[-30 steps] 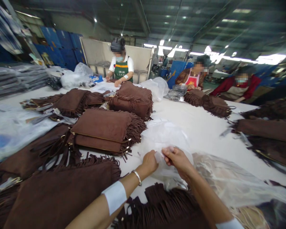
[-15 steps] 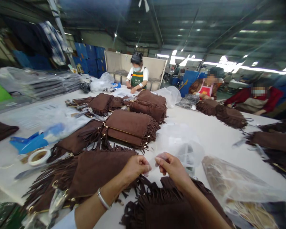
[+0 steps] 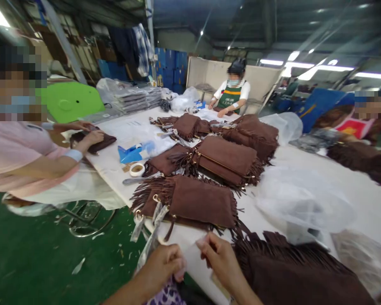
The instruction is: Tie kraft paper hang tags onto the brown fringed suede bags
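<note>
Low at the table's front edge, my left hand (image 3: 167, 263) is closed, its fingers curled against the thumb. My right hand (image 3: 218, 257) pinches thumb and fingertips together a short way to the right. Whatever they hold, if anything, is too thin or blurred to make out. Just beyond them lies a brown fringed bag (image 3: 203, 201) with gold clasps and plastic-wrapped straps. Beside my right wrist is another brown fringed bag (image 3: 305, 275). Behind these, a folded brown bag with a gold zip (image 3: 227, 154) rests among more bags.
A tape roll (image 3: 136, 170) and a blue tape dispenser (image 3: 135, 152) sit left of the bags. Clear plastic bags (image 3: 301, 199) lie at right. At left a co-worker (image 3: 34, 156) handles a brown piece; another person (image 3: 231, 95) works across the white table (image 3: 114, 127).
The view has swung left, bringing the left co-worker and green floor into sight. My hands have come back toward the table's front edge, both still pinched.
</note>
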`<state>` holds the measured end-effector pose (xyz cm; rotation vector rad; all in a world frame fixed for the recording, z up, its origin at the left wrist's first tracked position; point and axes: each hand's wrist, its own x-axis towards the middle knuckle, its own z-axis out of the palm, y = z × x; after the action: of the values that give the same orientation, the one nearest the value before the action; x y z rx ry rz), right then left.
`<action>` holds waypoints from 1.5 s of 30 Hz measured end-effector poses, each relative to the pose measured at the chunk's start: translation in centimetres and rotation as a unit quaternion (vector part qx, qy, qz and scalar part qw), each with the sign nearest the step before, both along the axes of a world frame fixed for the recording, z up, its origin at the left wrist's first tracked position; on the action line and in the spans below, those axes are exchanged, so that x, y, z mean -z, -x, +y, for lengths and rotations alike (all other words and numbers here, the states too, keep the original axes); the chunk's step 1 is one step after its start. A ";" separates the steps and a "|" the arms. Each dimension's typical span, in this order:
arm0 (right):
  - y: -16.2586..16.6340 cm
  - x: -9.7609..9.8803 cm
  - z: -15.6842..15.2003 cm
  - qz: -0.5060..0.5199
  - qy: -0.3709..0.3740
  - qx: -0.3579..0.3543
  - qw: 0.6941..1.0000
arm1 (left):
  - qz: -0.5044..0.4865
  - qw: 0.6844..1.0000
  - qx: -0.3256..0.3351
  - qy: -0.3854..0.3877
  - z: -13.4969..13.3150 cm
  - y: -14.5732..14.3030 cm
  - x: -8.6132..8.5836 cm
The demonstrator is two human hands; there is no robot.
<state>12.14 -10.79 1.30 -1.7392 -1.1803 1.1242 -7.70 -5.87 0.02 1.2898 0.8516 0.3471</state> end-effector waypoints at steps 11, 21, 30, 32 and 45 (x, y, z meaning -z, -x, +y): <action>9.6 3.1 1.5 0.030 0.056 -0.042 0.997 | -0.035 0.995 -0.077 0.054 -0.3 8.0 3.9; 7.8 6.2 4.5 0.077 0.078 0.037 0.993 | -0.028 0.986 -0.116 0.113 1.3 8.0 5.7; 9.3 6.8 6.9 0.170 0.105 0.016 0.980 | 0.064 0.987 -0.142 0.044 1.7 11.0 7.0; 9.3 5.8 6.6 0.232 0.111 0.019 0.966 | 0.079 0.985 -0.148 0.032 1.8 11.3 7.1; 9.2 4.2 6.3 0.324 0.122 0.022 0.938 | 0.043 0.980 -0.187 0.056 1.4 9.2 5.4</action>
<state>2.90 -4.54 -2.92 -1.3732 -0.6088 1.6985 -16.89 -4.46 -5.38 1.0437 1.1752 0.5344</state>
